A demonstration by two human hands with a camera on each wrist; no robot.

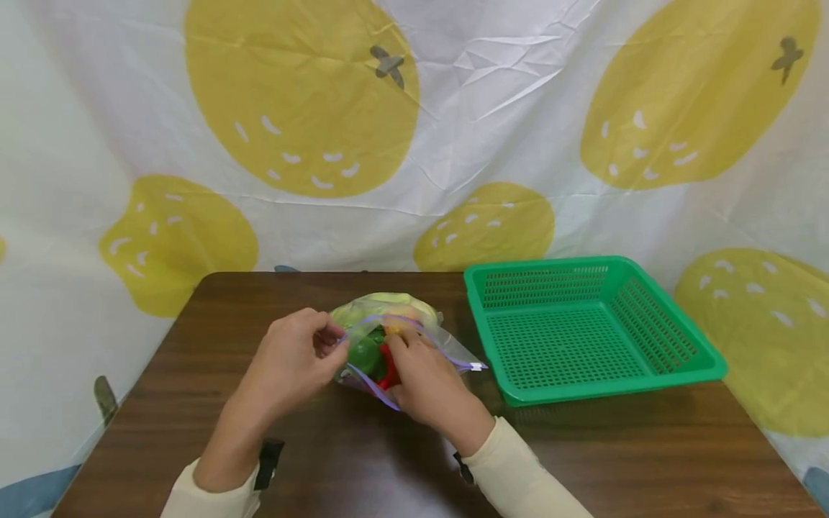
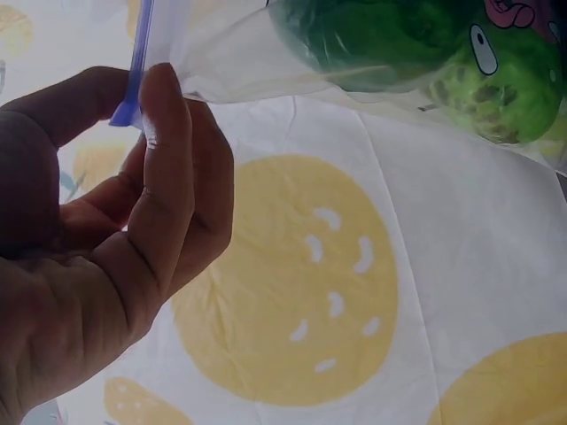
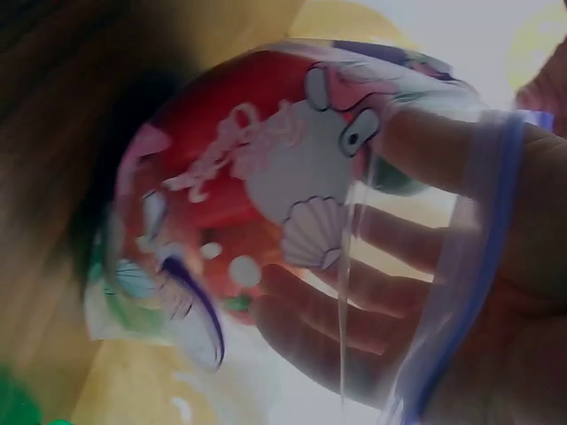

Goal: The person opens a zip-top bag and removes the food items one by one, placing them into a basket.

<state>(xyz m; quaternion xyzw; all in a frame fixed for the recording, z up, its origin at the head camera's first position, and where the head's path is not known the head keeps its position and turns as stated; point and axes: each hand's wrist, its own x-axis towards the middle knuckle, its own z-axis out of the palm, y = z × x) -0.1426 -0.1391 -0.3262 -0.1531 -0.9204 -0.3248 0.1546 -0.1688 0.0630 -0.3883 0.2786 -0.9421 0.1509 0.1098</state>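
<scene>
A clear zip-lock bag (image 1: 458,350) with a purple zip strip and cartoon print lies mouth-open on the table, bulging with produce. My left hand (image 1: 294,356) pinches the left edge of its mouth; in the left wrist view, thumb and fingers (image 2: 168,133) meet at the strip. My right hand (image 1: 427,378) reaches inside through the mouth, its fingers fairly straight near a red, pepper-like item (image 3: 266,84) and an orange-red one (image 3: 226,257). A round dark green vegetable (image 1: 365,355) shows in the opening. Behind it sits a pale green leafy-looking item (image 1: 391,298), partly covered by plastic.
A green plastic basket (image 1: 605,388) with mesh sides and bottom stands right of the bag on the dark wooden table (image 1: 214,374). A white slider (image 1: 477,367) sits at the zip's right end. Behind hangs a lemon-print cloth (image 1: 447,144).
</scene>
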